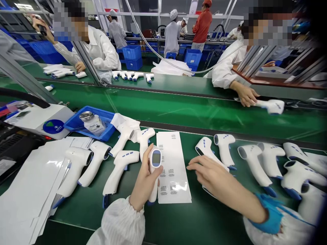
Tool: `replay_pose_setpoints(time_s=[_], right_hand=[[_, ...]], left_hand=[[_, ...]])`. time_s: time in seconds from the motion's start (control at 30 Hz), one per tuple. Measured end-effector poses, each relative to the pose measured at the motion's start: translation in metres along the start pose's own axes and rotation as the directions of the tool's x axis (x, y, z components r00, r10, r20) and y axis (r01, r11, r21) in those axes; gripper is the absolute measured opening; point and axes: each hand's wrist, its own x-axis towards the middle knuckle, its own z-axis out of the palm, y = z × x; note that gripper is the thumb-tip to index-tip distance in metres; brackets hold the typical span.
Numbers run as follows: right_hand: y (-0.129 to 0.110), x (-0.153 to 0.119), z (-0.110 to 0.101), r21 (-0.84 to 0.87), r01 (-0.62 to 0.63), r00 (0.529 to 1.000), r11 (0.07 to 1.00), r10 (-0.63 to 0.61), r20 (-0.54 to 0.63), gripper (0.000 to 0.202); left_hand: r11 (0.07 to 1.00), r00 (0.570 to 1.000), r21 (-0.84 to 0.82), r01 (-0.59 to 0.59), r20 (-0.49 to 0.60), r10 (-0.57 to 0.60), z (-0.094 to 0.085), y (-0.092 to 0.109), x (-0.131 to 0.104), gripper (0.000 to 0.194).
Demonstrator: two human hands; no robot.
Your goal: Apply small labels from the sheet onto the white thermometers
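My left hand (144, 182) is wrapped round the handle of a white infrared thermometer (155, 170), its small grey screen facing me. Just right of it lies a white sheet of printed labels (175, 160), partly behind that thermometer. Over the table to the right, my right hand (213, 173) has its fingers stretched out; nothing shows between them. Beneath and beyond it is another thermometer (205, 147), partly hidden by the hand. One more thermometer (224, 149) lies just past it. A blue band (270, 212) circles my right wrist.
Several thermometers (122, 166) lie left, several more (255, 163) right. Stacked papers (33, 183) cover the left side. A blue tray (110, 131) holds a metal-capped bottle (94, 124). Beyond runs a green belt (163, 105); a co-worker's hand (245, 94) holds a thermometer (274, 106) over it.
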Motion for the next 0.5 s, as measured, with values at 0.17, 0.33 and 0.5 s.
replay_pose_setpoints(time_s=[0.17, 0.33, 0.5], right_hand=[[-0.046, -0.002, 0.056, 0.275, -0.114, 0.99, 0.955, 0.132, -0.048, 0.037], [-0.021, -0.012, 0.097, 0.233, -0.185, 0.942, 0.955, 0.24, -0.236, 0.047], [0.005, -0.012, 0.085, 0.304, -0.321, 0.881, 0.897, 0.401, -0.252, 0.036]], left_hand=[[0.994, 0.998, -0.108, 0.021, 0.065, -0.014, 0.012, -0.008, 0.005, 0.067], [0.978, 0.988, -0.188, 0.092, 0.137, -0.067, 0.014, -0.008, -0.002, 0.068], [0.955, 0.989, -0.267, 0.127, 0.106, -0.102, 0.017, -0.01, -0.005, 0.07]])
